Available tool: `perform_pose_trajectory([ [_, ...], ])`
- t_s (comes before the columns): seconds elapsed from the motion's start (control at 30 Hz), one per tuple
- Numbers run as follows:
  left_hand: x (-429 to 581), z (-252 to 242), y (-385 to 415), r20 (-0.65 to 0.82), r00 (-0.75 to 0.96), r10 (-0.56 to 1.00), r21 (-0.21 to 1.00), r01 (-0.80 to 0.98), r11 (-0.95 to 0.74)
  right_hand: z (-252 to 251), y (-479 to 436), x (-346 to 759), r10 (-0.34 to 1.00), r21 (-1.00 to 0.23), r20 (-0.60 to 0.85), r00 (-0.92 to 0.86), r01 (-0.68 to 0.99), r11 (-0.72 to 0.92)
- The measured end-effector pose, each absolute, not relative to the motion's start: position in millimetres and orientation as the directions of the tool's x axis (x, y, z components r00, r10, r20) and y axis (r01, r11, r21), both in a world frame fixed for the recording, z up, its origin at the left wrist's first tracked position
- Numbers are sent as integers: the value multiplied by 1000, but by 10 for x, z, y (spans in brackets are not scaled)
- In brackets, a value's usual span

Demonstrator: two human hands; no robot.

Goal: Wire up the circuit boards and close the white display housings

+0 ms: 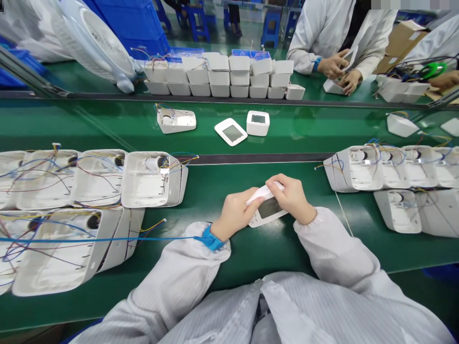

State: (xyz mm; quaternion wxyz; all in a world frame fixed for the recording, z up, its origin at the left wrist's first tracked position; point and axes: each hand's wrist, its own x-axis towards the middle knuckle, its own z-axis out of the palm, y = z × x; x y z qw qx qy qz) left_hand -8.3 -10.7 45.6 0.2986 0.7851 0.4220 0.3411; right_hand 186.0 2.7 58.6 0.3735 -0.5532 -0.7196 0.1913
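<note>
My left hand (pixel 234 213) and my right hand (pixel 292 197) are both closed on a small white display panel (pixel 268 210) with a grey screen, held just above the green table near its middle. A thin white film or strip (pixel 263 192) lies across the panel's top edge between my fingers. A blue wrist strap (pixel 211 238) with a blue cord circles my left wrist.
Rows of white housings with coloured wires lie at left (pixel 143 179) and at right (pixel 362 167). On the far belt rest two display panels (pixel 231 131) (pixel 258 123) and one housing (pixel 176 120). Stacked white boxes (pixel 229 76) stand behind. A co-worker's hands (pixel 339 67) work opposite.
</note>
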Motion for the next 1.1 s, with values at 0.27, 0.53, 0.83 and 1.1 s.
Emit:
perform_pose_trajectory([
  [0.27,-136,423,-42,250,247,936,841,424,-336,444,61,1856,946,-719,299,-126,621,311],
  [0.53,-88,321,-3,152,160,975,929,315,-196,436,113,1896,984,-725,146,-98,667,174],
  [0.83,-145,235,150,198,-52,979,970,154,-188,228,101,1784,982,-983,98,-161,140,121],
  [1.1,-168,246,97,488,135,862,823,260,-506,496,-13,1830,796,-602,508,-330,525,602],
])
